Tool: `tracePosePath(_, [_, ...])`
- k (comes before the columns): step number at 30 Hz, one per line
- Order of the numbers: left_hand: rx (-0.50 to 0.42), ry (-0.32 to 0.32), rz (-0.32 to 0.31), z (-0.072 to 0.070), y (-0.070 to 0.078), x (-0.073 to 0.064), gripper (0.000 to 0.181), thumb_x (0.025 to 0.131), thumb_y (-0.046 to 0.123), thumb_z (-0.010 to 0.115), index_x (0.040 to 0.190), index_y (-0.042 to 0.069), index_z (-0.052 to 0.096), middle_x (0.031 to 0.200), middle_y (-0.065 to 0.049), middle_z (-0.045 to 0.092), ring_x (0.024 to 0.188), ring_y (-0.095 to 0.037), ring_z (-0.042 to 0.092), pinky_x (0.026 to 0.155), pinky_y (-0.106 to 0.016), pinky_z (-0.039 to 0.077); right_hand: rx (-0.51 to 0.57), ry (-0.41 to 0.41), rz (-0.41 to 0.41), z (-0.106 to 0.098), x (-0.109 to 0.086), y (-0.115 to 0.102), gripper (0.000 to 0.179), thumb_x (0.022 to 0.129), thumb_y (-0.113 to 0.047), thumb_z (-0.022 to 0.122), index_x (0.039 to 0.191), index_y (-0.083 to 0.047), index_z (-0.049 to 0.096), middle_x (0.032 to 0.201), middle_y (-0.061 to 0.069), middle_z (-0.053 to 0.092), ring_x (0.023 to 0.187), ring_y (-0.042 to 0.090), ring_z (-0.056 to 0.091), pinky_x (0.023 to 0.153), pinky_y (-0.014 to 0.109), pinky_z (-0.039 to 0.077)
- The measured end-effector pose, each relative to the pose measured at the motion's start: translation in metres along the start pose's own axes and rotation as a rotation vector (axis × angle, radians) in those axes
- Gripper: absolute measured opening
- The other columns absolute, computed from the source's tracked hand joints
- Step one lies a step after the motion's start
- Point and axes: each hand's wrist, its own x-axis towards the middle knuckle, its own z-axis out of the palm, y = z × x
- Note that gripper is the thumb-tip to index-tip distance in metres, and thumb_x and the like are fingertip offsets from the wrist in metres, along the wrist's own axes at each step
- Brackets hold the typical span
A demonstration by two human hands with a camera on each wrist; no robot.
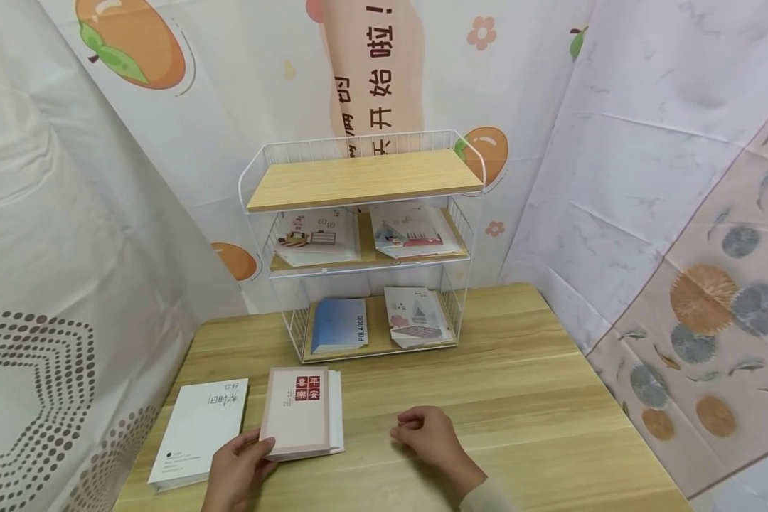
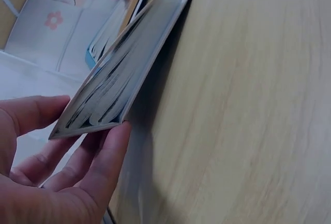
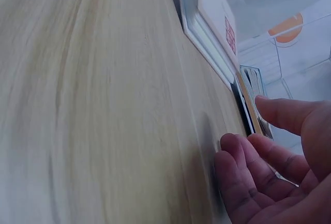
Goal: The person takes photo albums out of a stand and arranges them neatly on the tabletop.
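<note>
In the head view, a cream photo album (image 1: 297,416) with red square characters on its cover lies on the table, its white back part showing along the right side. My left hand (image 1: 240,466) pinches it at the near left corner. The left wrist view shows the album's (image 2: 111,74) page edges between fingers on one cover and thumb on the other, with the covers slightly spread. My right hand (image 1: 429,434) hovers low over the wood to the right of the album, fingers loosely bent. Nothing shows between its fingers (image 3: 238,182) in the right wrist view.
A white album (image 1: 201,430) with dark lettering lies left of the cream one. Behind stands a white wire rack (image 1: 365,267) with wooden shelves. Its bottom shelf bears a blue POLAROID album (image 1: 340,323) and illustrated albums (image 1: 416,316); more lie in stacks (image 1: 320,238) on the middle shelf.
</note>
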Motion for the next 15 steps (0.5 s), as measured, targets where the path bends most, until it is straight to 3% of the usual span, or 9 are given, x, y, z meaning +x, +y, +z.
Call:
tracePosePath(8, [0.054, 0.078, 0.017, -0.009, 0.001, 0.001, 0.055, 0.091, 0.004, 0.075, 0.135, -0.018, 0.051, 0.095, -0.013, 0.070, 0.081, -0.019, 0.072, 0.072, -0.037, 0.065, -0.029, -0.023, -0.004, -0.013, -0.004, -0.002, 0.036, 0.089, -0.019, 0.082, 0.113, 0.006, 0.072, 0.093, 0.005, 0.075, 0.073, 0.018, 0.071, 0.058, 0.025, 0.058])
tracePosePath(15, [0.046, 0.134, 0.024, -0.010, 0.002, 0.003, 0.052, 0.089, 0.001, 0.075, 0.132, -0.018, 0.052, 0.093, -0.015, 0.068, 0.078, -0.019, 0.070, 0.070, -0.038, 0.065, -0.035, -0.012, 0.013, -0.019, -0.004, 0.003, 0.036, 0.088, -0.019, 0.083, 0.113, 0.005, 0.072, 0.094, 0.005, 0.075, 0.075, 0.020, 0.070, 0.058, 0.027, 0.059])
